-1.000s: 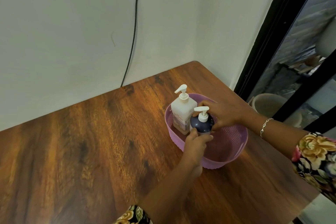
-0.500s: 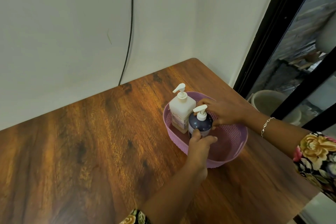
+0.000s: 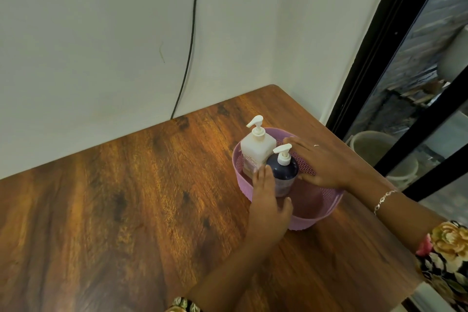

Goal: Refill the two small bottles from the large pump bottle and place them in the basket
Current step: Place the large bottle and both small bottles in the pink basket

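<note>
**Dark bottle** (image 3: 283, 172): small, navy, round-bodied, with a white pump top. It stands upright inside the basket at the left-hand end, in front of the white bottle and touching or just beside it.

**White bottle** (image 3: 255, 149): square-shouldered, with a white pump top and a faint label too blurred to read. It stands upright in the basket against the far-left wall.

**Basket** (image 3: 316, 218): lilac plastic, oval, with perforated walls. It sits on the worktop near the right edge, and its right half holds nothing visible.

**Left hand** (image 3: 268, 200): reaches over the near rim of the basket. Its fingers (image 3: 262, 176) are straight and lie together along the dark bottle's left side, with the thumb spread apart to the right and nothing gripped. Whether the fingers actually touch the bottle cannot be told.

**Right hand** (image 3: 326, 162): held flat over the basket, behind and to the right of the dark bottle. Its fingers are straight and spread wide, pointing left and holding nothing. It wears a ring (image 3: 316, 145), with a bracelet (image 3: 385, 199) on the wrist and a floral sleeve (image 3: 448, 251) above.

**Worktop** (image 3: 126, 197): dark-grained brown wood, set into a corner.

**Wall** (image 3: 88, 33): pale and plain, with a black cable (image 3: 192, 33) running down it to the worktop's back edge.

**Door frame** (image 3: 367, 58): black with glass panels, to the right. A pale bucket (image 3: 369, 144) shows behind the glass.
</note>
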A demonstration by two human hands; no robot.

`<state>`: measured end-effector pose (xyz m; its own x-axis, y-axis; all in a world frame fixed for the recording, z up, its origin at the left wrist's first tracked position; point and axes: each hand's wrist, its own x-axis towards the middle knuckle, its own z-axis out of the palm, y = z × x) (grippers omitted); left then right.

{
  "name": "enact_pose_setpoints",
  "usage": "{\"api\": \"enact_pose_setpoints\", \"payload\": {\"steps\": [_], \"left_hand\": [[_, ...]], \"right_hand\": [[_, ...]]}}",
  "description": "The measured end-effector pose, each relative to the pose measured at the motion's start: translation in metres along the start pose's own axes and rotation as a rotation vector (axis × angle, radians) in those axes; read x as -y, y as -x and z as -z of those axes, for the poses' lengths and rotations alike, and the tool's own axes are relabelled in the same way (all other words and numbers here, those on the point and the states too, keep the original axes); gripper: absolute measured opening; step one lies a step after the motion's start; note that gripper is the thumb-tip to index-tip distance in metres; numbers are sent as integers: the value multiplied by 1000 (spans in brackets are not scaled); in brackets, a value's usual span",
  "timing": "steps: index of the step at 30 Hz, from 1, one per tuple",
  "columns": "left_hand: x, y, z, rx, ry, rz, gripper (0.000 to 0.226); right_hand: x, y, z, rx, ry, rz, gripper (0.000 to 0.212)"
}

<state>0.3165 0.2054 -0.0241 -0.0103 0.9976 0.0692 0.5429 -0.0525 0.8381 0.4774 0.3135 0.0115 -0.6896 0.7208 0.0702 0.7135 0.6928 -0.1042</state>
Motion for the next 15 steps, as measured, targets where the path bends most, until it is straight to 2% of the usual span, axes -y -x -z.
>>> {"api": "enact_pose_setpoints", "payload": {"steps": [4, 7, 11, 15], "left_hand": [[22, 12, 17, -15, -283, -123, 75], [36, 28, 34, -51, -452, -178, 70], [49, 55, 59, -53, -552, -166, 68], [59, 95, 95, -98, -592, -121, 66]], "right_hand": [[25, 22, 7, -150, 47, -124, 78], [52, 29, 6, -335, 17, -97, 69], [87, 29, -18, -284, -144, -128, 75], [139, 19, -31, -325, -210, 59, 70]]}}
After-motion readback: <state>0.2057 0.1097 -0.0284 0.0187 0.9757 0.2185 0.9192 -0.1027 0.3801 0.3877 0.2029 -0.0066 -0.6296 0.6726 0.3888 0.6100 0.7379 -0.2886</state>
